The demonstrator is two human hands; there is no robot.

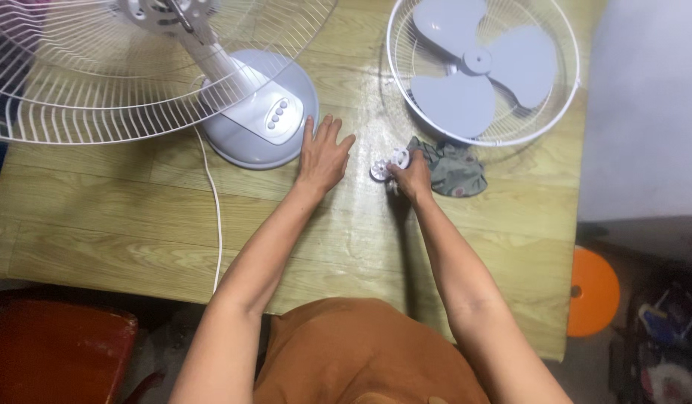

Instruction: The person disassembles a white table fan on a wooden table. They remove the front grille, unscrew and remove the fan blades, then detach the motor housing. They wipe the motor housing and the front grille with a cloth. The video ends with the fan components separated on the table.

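Right hand [411,175] grip pinching small white fan nut [382,169]; left hand [323,157] flat, empty, beside grey fan base [260,112].

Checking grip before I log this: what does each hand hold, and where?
Right hand pinches a small white round fan nut at its edge. Left hand lies flat on the table, holding nothing.

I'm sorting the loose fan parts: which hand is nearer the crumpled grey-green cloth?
Right. The right hand sits against the crumpled grey-green cloth, holding a small white plastic knob; the left hand lies flat farther left.
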